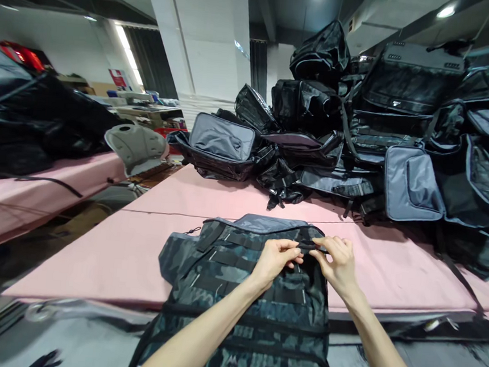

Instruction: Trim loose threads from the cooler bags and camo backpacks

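A dark camouflage backpack [234,297] lies in front of me, its upper part on the pink table and its lower part hanging over the near edge. Black webbing straps run across its front, and a grey lining shows at its far end. Near its upper right corner, my left hand [278,258] pinches one end of a short black strap [306,246]. On the other side, my right hand [334,260] has thumb and fingers closed on the same strap. The fingers cover part of it, so its end or any buckle cannot be made out.
A tall heap of similar dark backpacks [318,127] covers the far right of the pink table [136,242]. To the left, a grey chair [139,145] stands between this table and another pink one bearing black bags [40,120]. A white pillar [206,37] rises behind.
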Action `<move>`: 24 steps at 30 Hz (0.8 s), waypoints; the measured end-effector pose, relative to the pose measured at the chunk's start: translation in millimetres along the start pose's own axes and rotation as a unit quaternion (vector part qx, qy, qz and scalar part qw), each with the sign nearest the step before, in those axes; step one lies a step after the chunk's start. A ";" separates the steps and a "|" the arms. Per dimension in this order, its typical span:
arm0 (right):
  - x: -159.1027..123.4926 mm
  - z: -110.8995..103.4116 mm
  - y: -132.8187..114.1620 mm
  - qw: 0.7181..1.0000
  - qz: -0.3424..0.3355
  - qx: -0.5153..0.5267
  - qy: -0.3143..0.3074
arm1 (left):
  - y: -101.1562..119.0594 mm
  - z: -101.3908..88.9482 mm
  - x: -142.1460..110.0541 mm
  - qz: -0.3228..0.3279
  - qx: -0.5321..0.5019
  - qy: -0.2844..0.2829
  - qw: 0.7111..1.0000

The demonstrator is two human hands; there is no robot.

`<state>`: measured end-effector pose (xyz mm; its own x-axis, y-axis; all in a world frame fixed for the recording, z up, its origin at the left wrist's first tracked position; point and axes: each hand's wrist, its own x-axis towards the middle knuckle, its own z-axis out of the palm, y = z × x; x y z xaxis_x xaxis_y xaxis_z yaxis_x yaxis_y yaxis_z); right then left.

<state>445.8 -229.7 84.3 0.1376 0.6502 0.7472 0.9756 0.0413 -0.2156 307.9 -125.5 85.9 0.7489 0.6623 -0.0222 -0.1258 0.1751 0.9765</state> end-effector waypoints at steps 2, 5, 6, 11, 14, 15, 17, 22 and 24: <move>2.8 -0.7 3.7 0.999 -0.003 0.038 -0.011 | -0.2 -2.2 0.7 -0.001 0.011 -0.012 1.000; 5.4 -1.5 5.4 0.997 -0.007 0.070 -0.023 | 0.8 -4.0 1.5 0.000 0.022 -0.017 1.000; 5.2 -1.0 4.1 0.997 -0.003 0.069 -0.022 | 1.5 -3.9 1.6 0.000 0.025 -0.015 1.000; 1.2 6.1 -10.4 0.967 0.143 0.211 -0.013 | 3.5 2.2 -0.5 0.007 0.015 -0.022 1.000; 1.7 5.9 -13.9 0.874 0.248 0.417 0.034 | 1.2 4.7 -2.3 -0.011 -0.007 0.007 1.000; 1.9 4.3 -13.3 0.849 0.266 0.453 0.053 | 0.4 4.7 -2.7 -0.021 -0.017 0.019 0.999; 0.9 -0.1 -10.3 0.846 0.282 0.446 0.082 | -0.4 3.8 -2.9 -0.035 -0.041 0.032 0.998; -11.0 -4.3 -7.1 0.963 0.189 0.183 0.061 | 3.2 2.5 -0.3 -0.026 -0.069 0.011 0.997; -14.1 -3.3 -8.9 0.984 0.125 0.117 0.049 | 4.6 3.5 0.7 -0.014 -0.058 0.000 0.998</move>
<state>435.7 -241.7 77.8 0.3959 0.5869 0.7062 0.8440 0.0705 -0.5317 310.1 -126.8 91.1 0.7527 0.6565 -0.0498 -0.1793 0.2772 0.9440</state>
